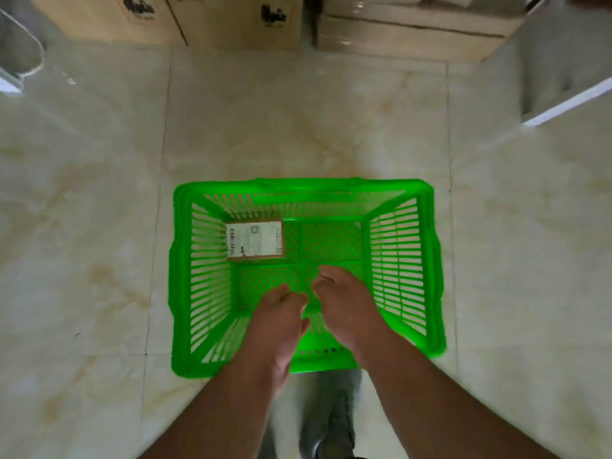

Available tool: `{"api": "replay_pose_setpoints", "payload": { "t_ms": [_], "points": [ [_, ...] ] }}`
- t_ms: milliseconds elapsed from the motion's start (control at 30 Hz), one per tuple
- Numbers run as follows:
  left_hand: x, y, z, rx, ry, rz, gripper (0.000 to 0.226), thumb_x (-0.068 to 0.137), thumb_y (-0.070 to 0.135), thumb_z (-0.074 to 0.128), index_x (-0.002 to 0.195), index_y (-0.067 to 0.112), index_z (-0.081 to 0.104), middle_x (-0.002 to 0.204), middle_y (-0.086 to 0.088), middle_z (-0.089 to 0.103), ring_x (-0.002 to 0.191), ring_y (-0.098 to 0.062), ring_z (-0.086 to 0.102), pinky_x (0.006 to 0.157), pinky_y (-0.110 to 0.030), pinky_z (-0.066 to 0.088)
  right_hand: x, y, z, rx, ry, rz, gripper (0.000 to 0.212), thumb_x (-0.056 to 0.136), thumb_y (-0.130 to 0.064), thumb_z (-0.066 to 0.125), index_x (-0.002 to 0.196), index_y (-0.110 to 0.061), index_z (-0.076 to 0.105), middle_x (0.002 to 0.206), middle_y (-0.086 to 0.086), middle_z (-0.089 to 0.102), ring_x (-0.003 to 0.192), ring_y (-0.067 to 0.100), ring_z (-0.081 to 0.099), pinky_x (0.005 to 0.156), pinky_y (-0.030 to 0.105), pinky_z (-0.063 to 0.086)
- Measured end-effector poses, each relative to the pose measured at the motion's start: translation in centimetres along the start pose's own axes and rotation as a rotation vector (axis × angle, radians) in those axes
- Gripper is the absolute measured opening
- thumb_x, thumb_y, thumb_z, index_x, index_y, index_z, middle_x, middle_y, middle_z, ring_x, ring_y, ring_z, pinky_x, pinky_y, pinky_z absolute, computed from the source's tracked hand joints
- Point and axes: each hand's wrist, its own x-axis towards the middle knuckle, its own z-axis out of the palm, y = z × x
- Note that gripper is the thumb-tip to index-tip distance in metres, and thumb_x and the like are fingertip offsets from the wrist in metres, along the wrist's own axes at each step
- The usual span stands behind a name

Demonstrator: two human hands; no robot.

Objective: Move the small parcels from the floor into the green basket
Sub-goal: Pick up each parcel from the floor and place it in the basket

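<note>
One small parcel (255, 240), a brown cardboard box with a white shipping label covering most of its top, lies flat on the floor of the green basket (178, 260), tucked into the far left corner with its sides against the far wall and close to the left wall. The rest of the basket floor, a green lattice, is bare where it shows. The basket is a rectangular plastic one with slatted walls and a thick rim, standing upright on the tiled floor (99, 193).

Both hands hang above the near half of the basket, close together but not touching. The left hand (281, 323) has its fingers curled loosely inward, thumb toward the right hand, and holds nothing. The right hand (344, 303) is palm down with the fingers bent and slightly spread, also empty. Both forearms come in from the bottom edge and cross over the near rim of the basket.

The floor is glossy cream marble-look tile with dark grout lines. Beyond the basket, along the far edge of the floor, stand brown cardboard boxes (205, 18) with dark printed marks, and to their right paler wrapped cartons (407, 31). At the far right a white shelf edge (569, 101) runs diagonally. Below the hands, the person's legs in grey trousers show, blurred
</note>
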Motion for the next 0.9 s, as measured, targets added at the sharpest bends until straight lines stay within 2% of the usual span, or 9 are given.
{"api": "replay_pose_setpoints", "payload": {
  "t_ms": [100,233,367,400,500,567,633,767,900],
  "points": [
    [-3.5,-1.0,1.9,0.136,-0.058,-0.001,0.025,0.097,0.008,0.056,0.119,0.020,0.058,0.136,-0.016,0.061,0.120,-0.020,0.062,0.101,-0.040,0.052,-3.8,0.5,-2.5,0.089,0.063,0.012,0.034,0.098,-0.019,0.053,0.127,-0.005,0.063,0.132,0.013,0.066,0.123,0.025,0.060,0.091,0.025,0.043],
    [-7.6,-4.0,4.4,0.293,-0.131,0.027,0.042,0.097,0.007,0.057,0.140,0.010,0.052,0.130,-0.013,0.065,0.113,-0.023,0.065,0.106,-0.049,0.050,-9.6,3.9,-5.5,0.203,0.183,0.073,0.042,0.099,-0.021,0.053,0.138,-0.008,0.059,0.142,0.010,0.062,0.131,0.022,0.056,0.110,0.030,0.040],
    [-12.0,-7.3,5.0,0.394,-0.302,-0.074,0.023,0.088,-0.003,0.064,0.102,0.014,0.057,0.091,-0.004,0.057,0.075,-0.008,0.058,0.067,-0.021,0.053,-16.6,9.8,-6.8,0.351,0.263,0.159,0.026,0.099,-0.024,0.051,0.122,-0.021,0.063,0.122,-0.001,0.063,0.113,0.016,0.059,0.099,0.029,0.042],
    [-13.0,-8.3,5.0,0.428,-0.341,-0.092,0.027,0.085,-0.004,0.064,0.106,0.011,0.057,0.094,-0.004,0.056,0.076,-0.007,0.057,0.066,-0.019,0.051,-18.1,11.5,-6.8,0.395,0.294,0.191,0.032,0.099,-0.026,0.052,0.129,-0.020,0.063,0.124,-0.003,0.063,0.115,0.014,0.058,0.098,0.026,0.041],
    [-15.4,-11.9,4.9,0.619,-0.308,-0.026,0.042,0.098,0.000,0.057,0.139,0.007,0.051,0.119,-0.006,0.063,0.101,-0.010,0.064,0.091,-0.031,0.054,-22.5,16.5,-6.6,0.515,0.330,0.324,0.040,0.098,-0.031,0.052,0.136,-0.023,0.061,0.125,-0.008,0.064,0.113,0.011,0.060,0.094,0.025,0.044],
    [-17.0,-14.6,5.3,0.733,-0.292,-0.023,0.047,0.099,0.007,0.059,0.145,0.011,0.049,0.130,-0.008,0.063,0.110,-0.013,0.065,0.101,-0.037,0.053,-24.8,20.6,-6.0,0.553,0.340,0.393,0.017,0.096,-0.031,0.050,0.105,-0.032,0.065,0.101,-0.016,0.059,0.091,0.003,0.057,0.082,0.021,0.045],
    [-18.3,-17.3,6.0,0.836,-0.310,-0.046,0.049,0.098,0.011,0.060,0.145,0.015,0.049,0.130,-0.005,0.064,0.108,-0.011,0.066,0.101,-0.036,0.054,-27.1,24.2,-5.4,0.547,0.360,0.474,0.014,0.092,-0.034,0.049,0.078,-0.036,0.051,0.080,-0.018,0.047,0.072,-0.001,0.045,0.068,0.018,0.039],
    [-19.6,-22.9,7.4,0.978,-0.345,-0.065,0.053,0.097,0.015,0.060,0.148,0.017,0.047,0.140,-0.005,0.060,0.113,-0.012,0.063,0.099,-0.032,0.053,-30.5,31.0,-4.5,0.630,0.399,0.568,0.004,0.092,-0.039,0.053,0.091,-0.041,0.057,0.098,-0.016,0.055,0.091,0.012,0.055,0.089,0.033,0.049],
    [-20.9,-28.2,8.9,1.059,-0.381,-0.097,0.056,0.094,0.017,0.063,0.148,0.020,0.048,0.136,-0.001,0.062,0.113,-0.012,0.063,0.107,-0.040,0.050,-32.5,37.2,-3.8,0.757,0.467,0.614,0.020,0.094,-0.024,0.059,0.112,-0.023,0.068,0.087,-0.010,0.062,0.079,0.009,0.059,0.074,0.025,0.049]
  ]
}}
